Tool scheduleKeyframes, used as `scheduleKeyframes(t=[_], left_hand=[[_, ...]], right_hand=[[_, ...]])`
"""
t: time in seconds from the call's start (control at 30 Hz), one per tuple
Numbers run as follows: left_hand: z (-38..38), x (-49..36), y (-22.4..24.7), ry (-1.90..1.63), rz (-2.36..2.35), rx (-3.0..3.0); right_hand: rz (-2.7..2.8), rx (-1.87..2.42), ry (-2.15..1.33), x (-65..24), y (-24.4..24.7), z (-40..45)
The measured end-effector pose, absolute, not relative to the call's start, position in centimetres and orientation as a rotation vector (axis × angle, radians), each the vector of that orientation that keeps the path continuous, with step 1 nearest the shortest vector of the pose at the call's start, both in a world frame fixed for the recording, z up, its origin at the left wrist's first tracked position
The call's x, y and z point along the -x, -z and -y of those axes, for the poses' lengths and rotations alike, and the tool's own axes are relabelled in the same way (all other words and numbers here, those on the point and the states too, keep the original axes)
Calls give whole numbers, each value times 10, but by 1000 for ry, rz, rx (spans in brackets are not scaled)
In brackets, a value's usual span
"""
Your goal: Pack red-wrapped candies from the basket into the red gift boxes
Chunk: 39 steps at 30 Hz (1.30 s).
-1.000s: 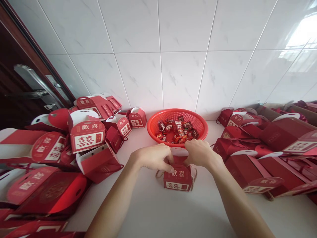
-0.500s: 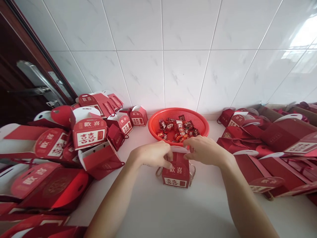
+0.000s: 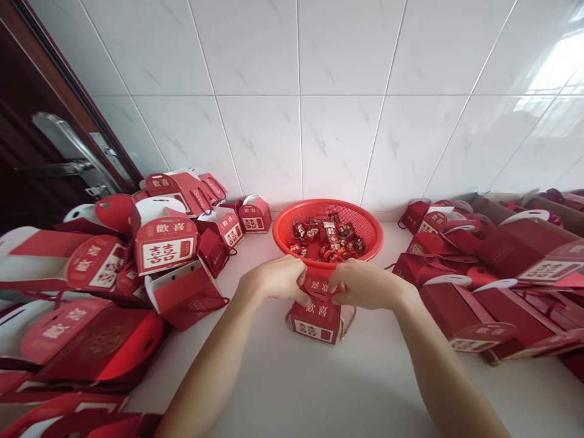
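Observation:
A small red box [image 3: 314, 322] with white characters and a twisted cord at each side stands upright on the white surface, its top flaps raised. My left hand [image 3: 279, 281] pinches the left side of the flaps, fingers closed. On the right side, my right hand [image 3: 360, 285] grips the flaps between thumb and fingers. Just behind the hands is a red plastic basket [image 3: 374, 234] holding several wrapped sweets [image 3: 332, 234].
Many red boxes [image 3: 166, 243] are piled along the left, some with open flaps. More red boxes [image 3: 524, 249] crowd the right side. A tiled wall [image 3: 337, 140] rises behind the basket, and a dark door [image 3: 27, 140] with a metal handle is at the left.
The box has shifted slightly left and tilted a little. My right hand has moved left and down onto the flaps, and the front flap now shows folded up between both hands.

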State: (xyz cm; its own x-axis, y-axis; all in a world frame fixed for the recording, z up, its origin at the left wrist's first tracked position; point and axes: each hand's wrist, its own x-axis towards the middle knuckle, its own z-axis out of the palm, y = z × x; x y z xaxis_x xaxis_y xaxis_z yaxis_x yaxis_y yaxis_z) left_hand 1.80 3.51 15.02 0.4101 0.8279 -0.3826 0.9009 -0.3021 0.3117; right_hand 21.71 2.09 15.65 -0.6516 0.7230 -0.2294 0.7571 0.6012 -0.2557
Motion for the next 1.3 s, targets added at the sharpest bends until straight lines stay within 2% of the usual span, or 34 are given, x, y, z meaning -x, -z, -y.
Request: scheduleKeyframes(t=[0.43, 0.9, 1.1, 1.17, 1.3], left_hand=[[-35, -29, -142, 257, -1473, -2159], [-37, -31, -142, 285, -1446, -2159], [-38, -33, -141, 307, -1434, -2184], [-39, -34, -141, 300, -1422, -2205], [-40, -35, -139, 285, -1440, -2220]], right_hand=[[-2700, -1249, 409, -207, -153, -21], [-2743, -1419, 669, -245, -167, -25], [-2716, -1489, 735, -261, -147, -18], [-2756, -1467, 836, -263, -133, -16], [-2868, -1387, 1275, -266, -99, -12]])
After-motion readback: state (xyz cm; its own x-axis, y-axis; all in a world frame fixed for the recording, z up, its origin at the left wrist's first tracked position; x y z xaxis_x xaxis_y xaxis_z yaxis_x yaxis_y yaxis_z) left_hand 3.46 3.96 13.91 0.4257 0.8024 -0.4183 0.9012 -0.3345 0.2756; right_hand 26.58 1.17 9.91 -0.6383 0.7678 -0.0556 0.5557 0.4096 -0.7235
